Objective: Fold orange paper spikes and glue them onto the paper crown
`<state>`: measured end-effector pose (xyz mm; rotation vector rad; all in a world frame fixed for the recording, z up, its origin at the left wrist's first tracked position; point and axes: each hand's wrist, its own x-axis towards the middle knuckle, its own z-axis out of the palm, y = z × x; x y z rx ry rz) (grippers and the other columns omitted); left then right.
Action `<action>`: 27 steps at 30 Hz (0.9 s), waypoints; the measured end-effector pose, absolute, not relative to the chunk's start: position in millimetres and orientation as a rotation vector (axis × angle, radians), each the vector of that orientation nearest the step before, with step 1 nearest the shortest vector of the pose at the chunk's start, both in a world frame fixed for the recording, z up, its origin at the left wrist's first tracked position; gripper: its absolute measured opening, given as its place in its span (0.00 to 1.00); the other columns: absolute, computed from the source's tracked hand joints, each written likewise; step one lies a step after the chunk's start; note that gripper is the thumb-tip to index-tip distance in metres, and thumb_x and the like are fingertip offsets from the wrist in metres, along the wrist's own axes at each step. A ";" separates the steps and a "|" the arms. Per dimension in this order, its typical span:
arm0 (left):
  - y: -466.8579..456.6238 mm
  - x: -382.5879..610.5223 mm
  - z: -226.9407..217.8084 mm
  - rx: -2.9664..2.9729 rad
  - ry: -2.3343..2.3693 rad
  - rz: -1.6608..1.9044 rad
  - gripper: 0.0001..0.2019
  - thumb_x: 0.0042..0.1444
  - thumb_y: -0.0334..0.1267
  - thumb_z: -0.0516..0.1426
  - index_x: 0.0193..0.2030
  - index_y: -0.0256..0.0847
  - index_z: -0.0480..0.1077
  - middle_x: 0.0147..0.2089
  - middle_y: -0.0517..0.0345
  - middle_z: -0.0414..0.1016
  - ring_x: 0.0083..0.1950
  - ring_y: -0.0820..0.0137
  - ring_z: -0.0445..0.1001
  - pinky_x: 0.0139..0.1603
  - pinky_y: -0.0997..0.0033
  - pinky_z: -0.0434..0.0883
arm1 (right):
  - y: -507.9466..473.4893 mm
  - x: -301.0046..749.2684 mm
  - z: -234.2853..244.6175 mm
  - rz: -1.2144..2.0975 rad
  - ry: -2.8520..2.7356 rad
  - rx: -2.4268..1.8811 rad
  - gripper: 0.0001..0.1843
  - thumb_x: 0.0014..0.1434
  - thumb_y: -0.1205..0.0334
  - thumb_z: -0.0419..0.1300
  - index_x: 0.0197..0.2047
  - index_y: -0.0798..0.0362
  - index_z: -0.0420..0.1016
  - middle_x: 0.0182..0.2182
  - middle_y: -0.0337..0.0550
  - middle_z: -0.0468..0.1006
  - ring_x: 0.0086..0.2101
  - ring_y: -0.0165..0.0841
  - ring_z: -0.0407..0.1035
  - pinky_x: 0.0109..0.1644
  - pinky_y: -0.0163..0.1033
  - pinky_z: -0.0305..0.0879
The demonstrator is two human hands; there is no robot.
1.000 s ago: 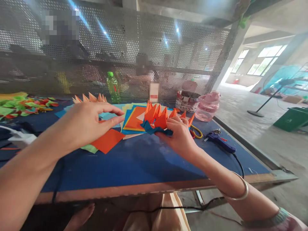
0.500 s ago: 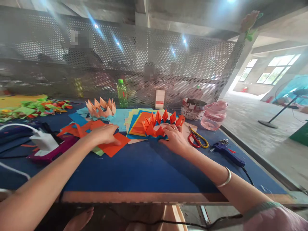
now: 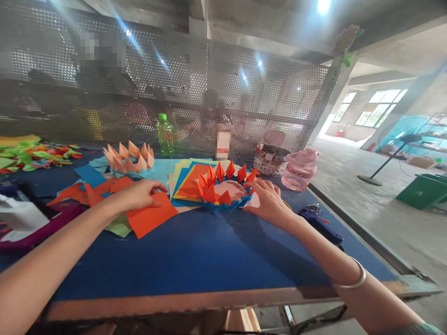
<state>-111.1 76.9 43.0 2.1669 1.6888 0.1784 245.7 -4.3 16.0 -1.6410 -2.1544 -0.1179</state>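
Note:
A ring of orange folded paper points on a blue paper base (image 3: 223, 190) lies on the blue table (image 3: 195, 256), over a stack of coloured paper sheets (image 3: 181, 184). My right hand (image 3: 268, 202) rests against the ring's right side with its fingers closed on the edge. My left hand (image 3: 138, 194) lies on a loose orange paper sheet (image 3: 150, 216), fingers bent and pressing on it. A paler orange paper crown (image 3: 129, 157) stands behind my left hand.
A green bottle (image 3: 165, 135), a woven basket (image 3: 270, 160) and a pink jar (image 3: 300, 168) stand along the perforated metal screen (image 3: 209, 93). A blue glue gun (image 3: 319, 222) lies at the right. Green and orange paper scraps (image 3: 35, 156) are at far left. People sit behind the screen.
My right hand has set the orange ring down flat on the paper stack. My left hand dropped from mid-air onto the orange sheet and stays there.

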 end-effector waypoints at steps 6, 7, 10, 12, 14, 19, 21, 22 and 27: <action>57.5 -97.1 67.9 1.619 1.342 0.497 0.27 0.42 0.44 0.62 0.51 0.39 0.69 0.47 0.53 0.80 0.41 0.65 0.77 0.40 0.68 0.71 | -10.7 232.0 7.2 -0.245 -2.217 -1.539 0.10 0.56 0.66 0.62 0.41 0.47 0.79 0.41 0.44 0.76 0.44 0.40 0.66 0.48 0.45 0.55; 52.1 -92.5 70.1 1.527 1.250 0.545 0.25 0.41 0.42 0.64 0.49 0.40 0.70 0.46 0.54 0.80 0.39 0.66 0.77 0.40 0.68 0.71 | -11.0 228.2 5.5 -0.258 -2.228 -1.515 0.08 0.57 0.67 0.62 0.39 0.47 0.80 0.40 0.44 0.77 0.43 0.40 0.67 0.47 0.45 0.55; 30.7 -70.4 66.8 1.464 1.105 0.516 0.20 0.37 0.36 0.67 0.41 0.42 0.75 0.40 0.57 0.81 0.37 0.66 0.77 0.37 0.70 0.71 | -10.8 217.8 2.5 -0.326 -2.214 -1.471 0.07 0.59 0.66 0.60 0.36 0.48 0.80 0.40 0.43 0.78 0.42 0.39 0.67 0.46 0.44 0.54; 14.0 -50.0 55.5 1.518 1.030 0.514 0.15 0.37 0.35 0.67 0.36 0.42 0.77 0.37 0.59 0.80 0.37 0.68 0.76 0.38 0.73 0.70 | -9.3 212.4 1.4 -0.372 -2.184 -1.492 0.06 0.59 0.65 0.60 0.37 0.48 0.80 0.38 0.44 0.79 0.42 0.40 0.68 0.45 0.44 0.54; -0.9 -29.0 39.6 1.480 0.998 0.476 0.14 0.37 0.34 0.66 0.35 0.41 0.76 0.33 0.60 0.79 0.35 0.69 0.75 0.36 0.73 0.69 | -7.1 208.1 -0.5 -0.387 -2.170 -1.518 0.06 0.60 0.64 0.60 0.37 0.49 0.80 0.38 0.44 0.80 0.42 0.42 0.68 0.45 0.45 0.54; -15.6 -2.2 9.9 1.345 1.004 0.580 0.13 0.36 0.34 0.65 0.32 0.38 0.73 0.29 0.59 0.76 0.30 0.70 0.73 0.31 0.73 0.66 | -7.1 203.8 -7.9 -0.285 -2.139 -1.481 0.12 0.61 0.67 0.57 0.46 0.51 0.77 0.41 0.44 0.81 0.44 0.42 0.70 0.48 0.46 0.57; -12.3 -4.3 6.5 1.337 1.040 0.646 0.11 0.36 0.35 0.65 0.29 0.38 0.71 0.26 0.61 0.74 0.28 0.71 0.72 0.31 0.73 0.65 | -12.0 204.4 -8.1 -0.304 -2.063 -1.448 0.14 0.62 0.65 0.56 0.51 0.53 0.75 0.44 0.47 0.80 0.46 0.44 0.69 0.49 0.47 0.58; -9.6 -6.8 5.8 1.335 1.060 0.677 0.11 0.37 0.36 0.65 0.28 0.38 0.70 0.25 0.62 0.73 0.28 0.72 0.71 0.31 0.73 0.64 | -15.4 204.7 -7.0 -0.311 -2.023 -1.423 0.14 0.62 0.64 0.56 0.50 0.53 0.75 0.45 0.48 0.79 0.46 0.44 0.68 0.49 0.47 0.59; 2.6 -16.9 4.3 1.335 1.163 0.793 0.14 0.37 0.40 0.67 0.27 0.39 0.68 0.22 0.63 0.72 0.25 0.72 0.69 0.28 0.73 0.61 | -34.3 200.3 2.4 0.001 -1.980 -1.316 0.14 0.67 0.59 0.49 0.38 0.53 0.74 0.35 0.45 0.78 0.36 0.35 0.71 0.41 0.38 0.62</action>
